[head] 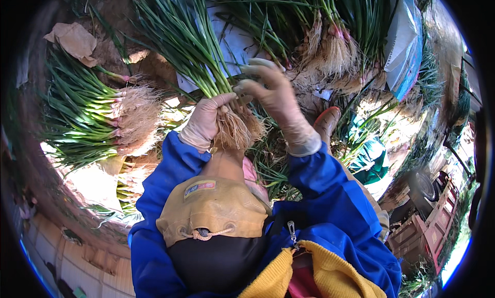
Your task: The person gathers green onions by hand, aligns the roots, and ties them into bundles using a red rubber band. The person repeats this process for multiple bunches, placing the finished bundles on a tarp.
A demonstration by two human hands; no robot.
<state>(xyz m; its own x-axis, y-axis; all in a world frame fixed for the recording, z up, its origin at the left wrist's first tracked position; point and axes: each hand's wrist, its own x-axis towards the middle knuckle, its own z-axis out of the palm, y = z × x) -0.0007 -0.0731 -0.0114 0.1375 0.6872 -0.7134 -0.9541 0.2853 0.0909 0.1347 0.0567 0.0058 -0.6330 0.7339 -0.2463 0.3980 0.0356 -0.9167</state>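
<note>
My left hand (pixel 203 118), in a thin pale glove, grips a bunch of leafy alliums (pixel 216 79), apparently green garlic, low on the stems. Long green leaves fan away from me to the upper left, and the tan fibrous roots (pixel 232 131) hang towards my lap. Just right of the stems is my right hand (pixel 276 95), gloved alike and slightly blurred, with its fingers spread and curved towards the bunch. Nothing shows in its grasp. Beneath the roots lies a tan apron (pixel 216 209).
To the left, a pile of alliums (pixel 87 112) lies with roots facing me. More rooted bunches (pixel 336 46) lie at the top right, beside a white and blue woven sack (pixel 404 46). A shoe (pixel 328 118) stands right of my right hand. A reddish vehicle (pixel 425 228) is at far right.
</note>
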